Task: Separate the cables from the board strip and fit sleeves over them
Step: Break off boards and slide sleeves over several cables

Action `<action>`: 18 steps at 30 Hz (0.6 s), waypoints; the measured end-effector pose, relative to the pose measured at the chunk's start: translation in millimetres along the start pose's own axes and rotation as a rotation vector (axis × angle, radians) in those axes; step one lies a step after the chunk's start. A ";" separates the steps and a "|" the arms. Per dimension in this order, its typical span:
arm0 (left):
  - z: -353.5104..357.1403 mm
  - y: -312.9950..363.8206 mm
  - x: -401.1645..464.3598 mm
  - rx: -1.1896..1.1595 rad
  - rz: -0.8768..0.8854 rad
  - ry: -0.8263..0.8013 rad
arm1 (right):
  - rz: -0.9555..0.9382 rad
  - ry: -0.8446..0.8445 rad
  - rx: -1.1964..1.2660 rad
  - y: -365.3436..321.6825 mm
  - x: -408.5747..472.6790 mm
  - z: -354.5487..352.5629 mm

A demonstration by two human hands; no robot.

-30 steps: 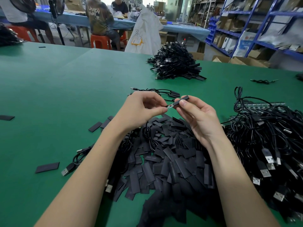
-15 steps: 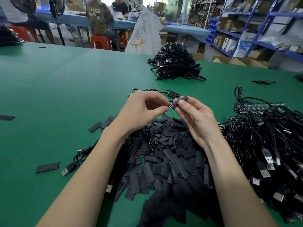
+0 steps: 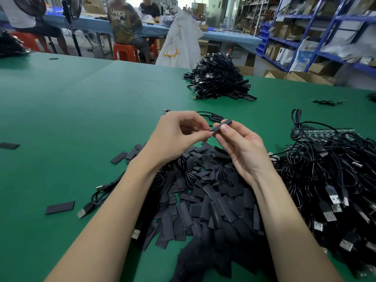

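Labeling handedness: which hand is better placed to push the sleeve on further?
Right, probably. The right hand already pinches the sleeve, free to slide it; the left hand pinches the cable end at its mouth.

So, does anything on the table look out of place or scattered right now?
A few flat black sleeves lie strayed from the main sleeve pile: one near the left forearm, another at the far left edge, one by the left wrist. Nothing looks damaged.

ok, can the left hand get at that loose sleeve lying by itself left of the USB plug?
Probably yes, but not freely: the loose sleeve lies alone on bare green table with nothing over it. The left hand is busy, though, pinching the cable end that the right hand is sleeving.
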State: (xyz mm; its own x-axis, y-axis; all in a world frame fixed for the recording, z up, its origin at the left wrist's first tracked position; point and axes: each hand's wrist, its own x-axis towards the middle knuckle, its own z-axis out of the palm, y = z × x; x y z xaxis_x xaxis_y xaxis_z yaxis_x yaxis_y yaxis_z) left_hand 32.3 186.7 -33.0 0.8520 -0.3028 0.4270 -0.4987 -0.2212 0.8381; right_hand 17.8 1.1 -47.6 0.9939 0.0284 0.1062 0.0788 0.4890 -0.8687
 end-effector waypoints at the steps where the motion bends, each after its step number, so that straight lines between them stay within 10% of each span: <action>1: -0.6 -0.1 0.0 -0.002 0.004 -0.003 | 0.004 -0.001 0.002 -0.3 0.0 0.2; 18: -0.9 -0.2 0.8 -0.011 0.023 0.004 | 0.006 -0.015 0.007 -2.2 -1.2 -0.4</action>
State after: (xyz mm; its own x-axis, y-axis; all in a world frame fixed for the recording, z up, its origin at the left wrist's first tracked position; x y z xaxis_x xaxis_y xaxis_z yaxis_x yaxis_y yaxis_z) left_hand 33.2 187.4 -32.5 0.8408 -0.3039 0.4480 -0.5168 -0.2041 0.8314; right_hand 16.5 -0.4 -46.1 0.9932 0.0440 0.1080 0.0723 0.4947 -0.8661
